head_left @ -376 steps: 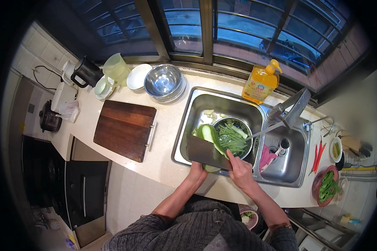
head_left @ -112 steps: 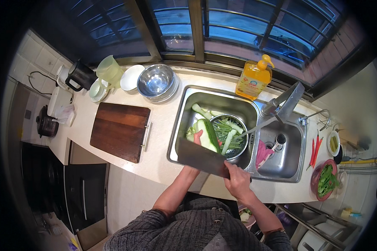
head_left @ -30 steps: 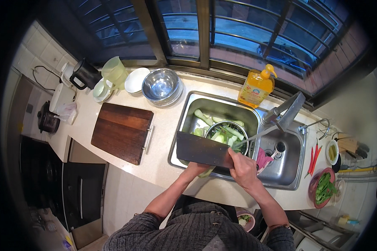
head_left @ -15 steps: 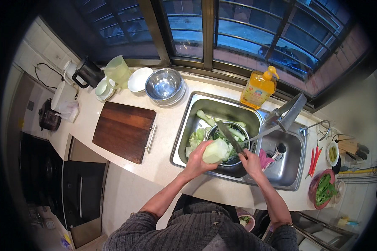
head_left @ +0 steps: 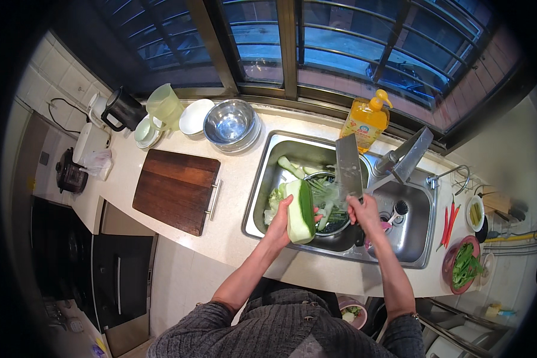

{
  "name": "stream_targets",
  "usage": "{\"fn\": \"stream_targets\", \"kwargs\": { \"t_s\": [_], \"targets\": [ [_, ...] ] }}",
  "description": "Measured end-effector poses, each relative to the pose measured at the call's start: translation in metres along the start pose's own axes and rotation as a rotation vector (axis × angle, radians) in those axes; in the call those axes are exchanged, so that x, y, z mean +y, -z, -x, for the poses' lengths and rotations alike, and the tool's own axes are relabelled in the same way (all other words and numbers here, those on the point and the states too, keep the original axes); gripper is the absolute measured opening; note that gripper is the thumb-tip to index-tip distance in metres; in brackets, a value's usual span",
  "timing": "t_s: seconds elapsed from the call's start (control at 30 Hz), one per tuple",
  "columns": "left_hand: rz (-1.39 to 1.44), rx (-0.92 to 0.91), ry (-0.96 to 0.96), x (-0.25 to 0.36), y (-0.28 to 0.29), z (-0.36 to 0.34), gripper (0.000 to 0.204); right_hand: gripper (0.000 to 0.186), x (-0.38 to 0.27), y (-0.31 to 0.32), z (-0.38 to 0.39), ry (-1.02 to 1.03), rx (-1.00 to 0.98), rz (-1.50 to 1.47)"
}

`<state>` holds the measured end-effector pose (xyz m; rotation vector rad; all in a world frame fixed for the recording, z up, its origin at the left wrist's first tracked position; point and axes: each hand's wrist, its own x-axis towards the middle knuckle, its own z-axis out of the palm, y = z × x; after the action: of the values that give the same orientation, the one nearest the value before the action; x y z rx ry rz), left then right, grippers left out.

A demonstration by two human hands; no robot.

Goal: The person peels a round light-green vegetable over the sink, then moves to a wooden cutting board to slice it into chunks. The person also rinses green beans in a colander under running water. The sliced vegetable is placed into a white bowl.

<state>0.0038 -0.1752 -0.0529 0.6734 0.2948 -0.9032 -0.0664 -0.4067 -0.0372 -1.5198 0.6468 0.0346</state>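
Above the left sink basin, my left hand (head_left: 278, 225) is wrapped around a thick, partly peeled gourd (head_left: 300, 216). Pale flesh shows on its left side, and dark green skin runs down the right. My right hand (head_left: 364, 213) grips the handle of a cleaver (head_left: 349, 170), whose broad blade points up and away from me, apart from the gourd. Under both hands is a metal bowl (head_left: 347, 228) of greens in the basin. Pale peelings (head_left: 288, 166) and leafy pieces (head_left: 274, 206) lie beside the bowl.
A wooden cutting board (head_left: 174, 190) lies left of the sink (head_left: 252, 224). Stacked metal bowls (head_left: 230, 124) stand behind it. A yellow soap bottle (head_left: 364, 124) and the faucet (head_left: 403, 156) are behind the sink. Red chilies (head_left: 449, 225) and a bowl of greens (head_left: 464, 265) sit at right.
The gourd has been turned more upright, bringing its green-skinned side into view. My right hand has swung the cleaver away from it to the right, blade up.
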Motion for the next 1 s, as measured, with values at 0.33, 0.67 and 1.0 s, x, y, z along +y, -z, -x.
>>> {"fn": "stream_targets", "kwargs": {
  "t_s": [0.33, 0.67, 1.0],
  "targets": [
    [0.369, 0.152, 0.003, -0.008, 0.016, -0.025, 0.052, 0.047, 0.006, -0.045, 0.107, 0.857, 0.050, 0.789],
    [-0.224, 0.085, -0.233, -0.012, -0.005, 0.005, 0.042, 0.064, 0.008, -0.045, 0.107, 1.044, 0.023, 0.995],
    [-0.275, 0.156, -0.192, -0.006, -0.007, 0.025, 0.046, 0.062, 0.027, -0.033, 0.089, 0.991, -0.062, 0.969]
  ]
}}
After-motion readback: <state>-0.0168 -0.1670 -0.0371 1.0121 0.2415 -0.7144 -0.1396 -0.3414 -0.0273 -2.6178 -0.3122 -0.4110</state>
